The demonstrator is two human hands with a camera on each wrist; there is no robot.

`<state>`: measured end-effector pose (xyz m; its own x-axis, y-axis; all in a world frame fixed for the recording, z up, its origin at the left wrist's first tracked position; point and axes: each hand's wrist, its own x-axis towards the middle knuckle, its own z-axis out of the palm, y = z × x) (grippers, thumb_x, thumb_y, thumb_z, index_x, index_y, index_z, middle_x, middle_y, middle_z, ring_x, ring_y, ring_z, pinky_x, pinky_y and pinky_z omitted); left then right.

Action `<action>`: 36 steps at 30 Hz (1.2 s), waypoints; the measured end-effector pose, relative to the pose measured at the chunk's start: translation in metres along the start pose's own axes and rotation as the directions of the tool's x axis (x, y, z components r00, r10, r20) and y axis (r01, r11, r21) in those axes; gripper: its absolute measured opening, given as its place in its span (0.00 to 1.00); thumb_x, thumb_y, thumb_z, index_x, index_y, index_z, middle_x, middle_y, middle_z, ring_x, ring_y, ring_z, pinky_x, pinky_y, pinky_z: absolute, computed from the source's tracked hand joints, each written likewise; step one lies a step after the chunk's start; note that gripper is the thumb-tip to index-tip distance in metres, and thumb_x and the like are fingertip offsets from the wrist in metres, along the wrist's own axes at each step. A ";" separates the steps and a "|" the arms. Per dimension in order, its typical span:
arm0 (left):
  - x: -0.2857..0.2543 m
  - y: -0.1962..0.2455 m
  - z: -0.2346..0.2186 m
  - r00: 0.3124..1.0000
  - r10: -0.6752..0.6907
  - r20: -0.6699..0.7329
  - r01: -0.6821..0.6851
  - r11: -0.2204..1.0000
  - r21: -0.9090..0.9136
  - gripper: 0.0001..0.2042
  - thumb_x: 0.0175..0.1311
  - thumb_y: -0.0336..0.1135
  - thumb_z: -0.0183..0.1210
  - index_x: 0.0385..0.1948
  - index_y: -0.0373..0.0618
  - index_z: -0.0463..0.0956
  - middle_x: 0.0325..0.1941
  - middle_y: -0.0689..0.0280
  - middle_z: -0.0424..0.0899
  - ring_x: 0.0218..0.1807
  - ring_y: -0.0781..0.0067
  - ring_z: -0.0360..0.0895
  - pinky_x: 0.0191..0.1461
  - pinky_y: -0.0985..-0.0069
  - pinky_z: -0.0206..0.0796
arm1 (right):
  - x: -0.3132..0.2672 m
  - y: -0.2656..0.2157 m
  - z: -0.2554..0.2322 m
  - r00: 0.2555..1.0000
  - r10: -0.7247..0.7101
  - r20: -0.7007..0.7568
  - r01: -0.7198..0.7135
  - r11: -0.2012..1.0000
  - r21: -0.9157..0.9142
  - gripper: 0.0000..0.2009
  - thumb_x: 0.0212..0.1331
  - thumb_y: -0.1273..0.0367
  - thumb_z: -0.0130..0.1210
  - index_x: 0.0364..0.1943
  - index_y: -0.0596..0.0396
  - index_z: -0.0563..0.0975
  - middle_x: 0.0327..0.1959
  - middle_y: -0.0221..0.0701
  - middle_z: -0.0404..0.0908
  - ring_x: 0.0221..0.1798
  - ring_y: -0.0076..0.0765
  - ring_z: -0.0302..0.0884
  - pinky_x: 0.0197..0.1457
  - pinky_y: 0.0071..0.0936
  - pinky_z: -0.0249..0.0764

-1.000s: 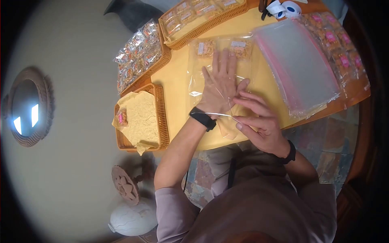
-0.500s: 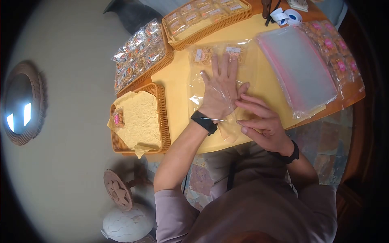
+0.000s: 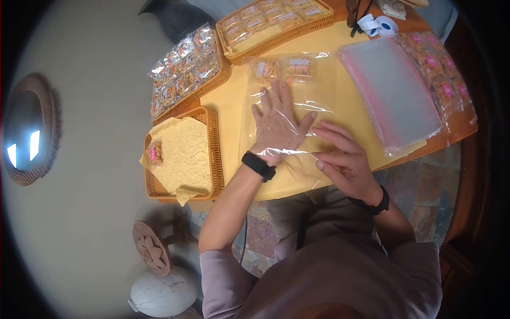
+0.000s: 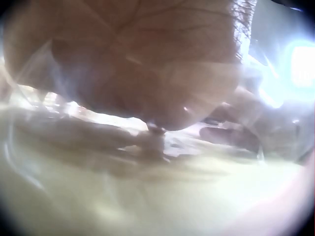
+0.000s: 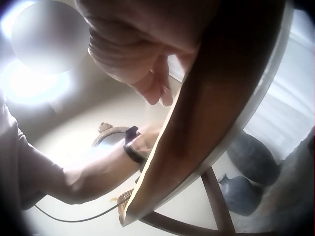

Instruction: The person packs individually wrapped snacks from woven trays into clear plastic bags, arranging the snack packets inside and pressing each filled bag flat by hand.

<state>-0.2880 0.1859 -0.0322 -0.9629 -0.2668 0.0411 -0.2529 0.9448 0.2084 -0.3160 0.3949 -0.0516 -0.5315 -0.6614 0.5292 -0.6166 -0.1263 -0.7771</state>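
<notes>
My left hand (image 3: 277,125) lies under clear film of a plastic bag (image 3: 313,98), fingers spread, their tips just below two small labelled snack packets (image 3: 264,69) at the bag's far end. In the left wrist view my palm (image 4: 138,64) is close above the yellow surface, with shiny film around it. To the right, my right hand (image 3: 348,162) pinches the bag's near edge between thumb and forefinger, its other fingers loosely bent. The right wrist view has this hand (image 5: 142,44) with thumb and fingertip together, beside the table's edge.
A stack of pink-edged clear bags (image 3: 390,90) lies at right, beside pink-labelled packets (image 3: 446,80). White tape rolls (image 3: 385,25) are at the top right. Filled wicker baskets (image 3: 281,40) stand at the back; a paper-lined basket (image 3: 215,154) holding one packet is at left.
The right-hand packet in the bag has shifted left, closer to the other one. My left hand has moved left and slightly back, its thumb now spread wider. My right hand keeps its pinch.
</notes>
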 end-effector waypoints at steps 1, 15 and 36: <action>0.003 0.002 -0.002 1.000 -0.008 0.027 0.008 1.000 0.027 0.48 0.71 0.65 0.50 0.76 0.26 0.49 0.82 0.36 0.47 0.82 0.30 0.44 0.76 0.32 0.42 | 0.000 0.000 0.000 1.000 -0.016 0.018 0.017 1.000 -0.024 0.08 0.58 0.74 0.65 0.41 0.56 0.88 0.65 0.41 0.79 0.73 0.56 0.69 0.71 0.45 0.69; 0.001 0.001 0.004 0.955 0.294 0.041 -0.297 0.946 0.132 0.43 0.70 0.57 0.53 0.76 0.30 0.52 0.82 0.37 0.48 0.82 0.31 0.45 0.78 0.30 0.38 | -0.001 -0.002 0.001 1.000 0.008 -0.024 -0.009 0.999 -0.046 0.24 0.57 0.68 0.70 0.56 0.64 0.78 0.69 0.46 0.74 0.76 0.59 0.64 0.75 0.49 0.65; -0.096 0.082 -0.160 -0.067 -0.049 -0.997 -0.607 0.795 0.002 0.14 0.74 0.45 0.53 0.35 0.43 0.76 0.42 0.64 0.77 0.36 0.68 0.73 0.42 0.70 0.65 | -0.004 -0.005 0.003 0.998 0.053 -0.033 -0.057 0.988 -0.140 0.22 0.58 0.69 0.67 0.56 0.60 0.78 0.70 0.45 0.74 0.78 0.61 0.61 0.77 0.52 0.61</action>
<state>-0.2010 0.2590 0.1374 0.1713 -0.2181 0.9608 0.3836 0.9130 0.1388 -0.3090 0.3964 -0.0509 -0.5824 -0.6425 0.4979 -0.6605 0.0170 -0.7506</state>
